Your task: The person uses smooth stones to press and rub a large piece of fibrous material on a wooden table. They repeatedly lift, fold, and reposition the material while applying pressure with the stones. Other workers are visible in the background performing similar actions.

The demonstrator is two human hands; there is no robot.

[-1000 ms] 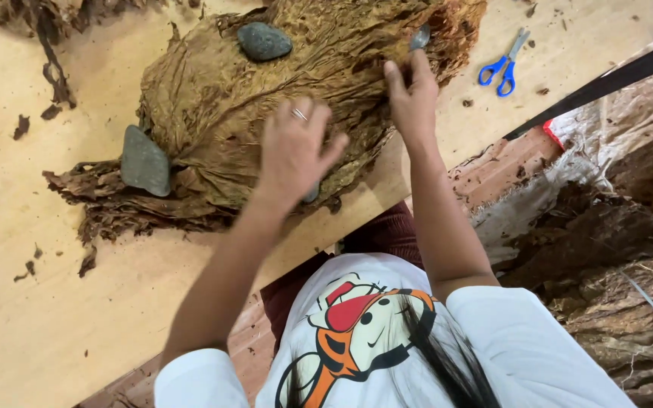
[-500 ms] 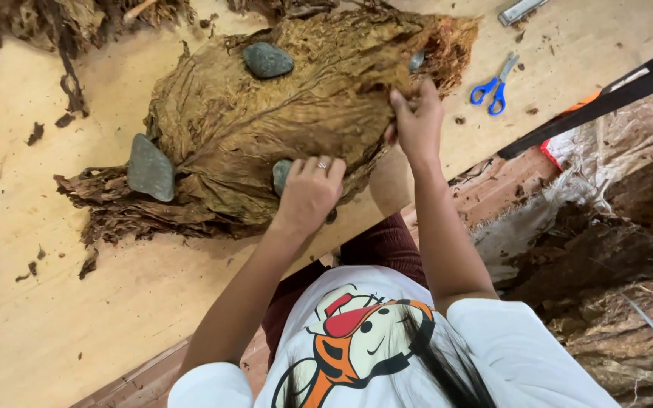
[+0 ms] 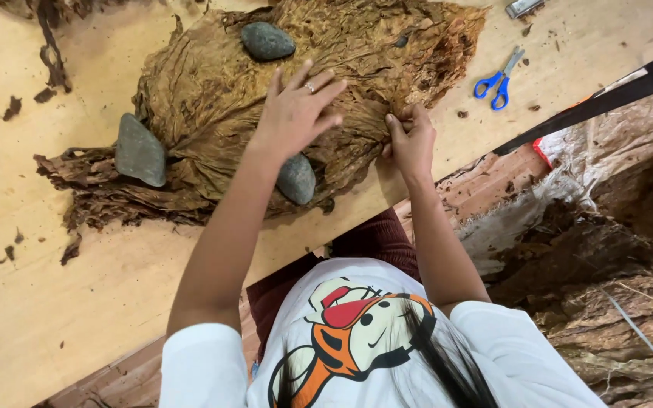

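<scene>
A pile of large dried brown leaves (image 3: pixel 213 98) lies spread on the pale wooden table (image 3: pixel 54 302). Three grey stones weigh it down: one at the top (image 3: pixel 267 41), one at the left (image 3: pixel 139 149), one near the front edge (image 3: pixel 297 179). My left hand (image 3: pixel 296 113) rests flat on the top leaf with fingers spread, a ring on one finger, just above the front stone. My right hand (image 3: pixel 410 140) pinches the leaf's edge at the right side of the pile.
Blue-handled scissors (image 3: pixel 499 80) lie on the table to the right of the pile. Leaf scraps (image 3: pixel 47 94) dot the left part of the table. A sack of more dried leaves (image 3: pixel 614 249) sits below the table at right. A black strap (image 3: pixel 598 106) crosses the table corner.
My left hand has left the front stone and moved up onto the leaf, fingers spread. My right hand has slid down from the pile's top right edge to its lower right edge.
</scene>
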